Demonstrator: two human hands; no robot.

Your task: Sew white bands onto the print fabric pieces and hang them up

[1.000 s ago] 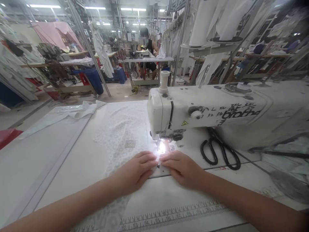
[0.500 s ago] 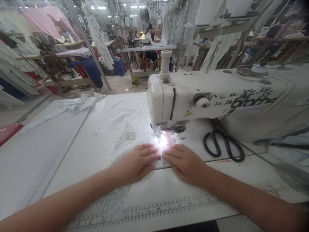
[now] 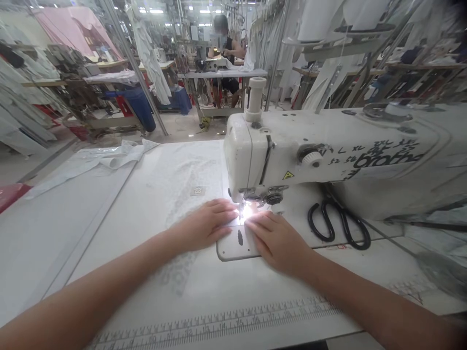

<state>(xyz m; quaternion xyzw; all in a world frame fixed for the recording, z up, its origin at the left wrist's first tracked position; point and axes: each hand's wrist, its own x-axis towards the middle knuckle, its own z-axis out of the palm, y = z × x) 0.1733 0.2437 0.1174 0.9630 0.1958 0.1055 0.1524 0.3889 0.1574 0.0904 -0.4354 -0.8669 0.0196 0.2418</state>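
Observation:
My left hand (image 3: 204, 224) lies flat, fingers stretched, on the white patterned fabric (image 3: 182, 180) just left of the lit needle of the white sewing machine (image 3: 328, 150). To the right of the needle my right hand (image 3: 279, 238) rests flat with fingers extended, partly over the metal needle plate (image 3: 233, 245). Both sets of fingertips nearly meet under the presser foot (image 3: 245, 206). A small woven label (image 3: 197, 191) sits on the fabric beyond my left hand.
Black scissors (image 3: 339, 223) lie on the table right of the needle, under the machine arm. A printed ruler (image 3: 219, 323) runs along the table's near edge. Loose white cloth (image 3: 109, 155) lies at the far left. Another person sews at a distant table (image 3: 222, 75).
Both hands have slid away from me toward the needle with the fabric, and the metal needle plate is uncovered in front of them.

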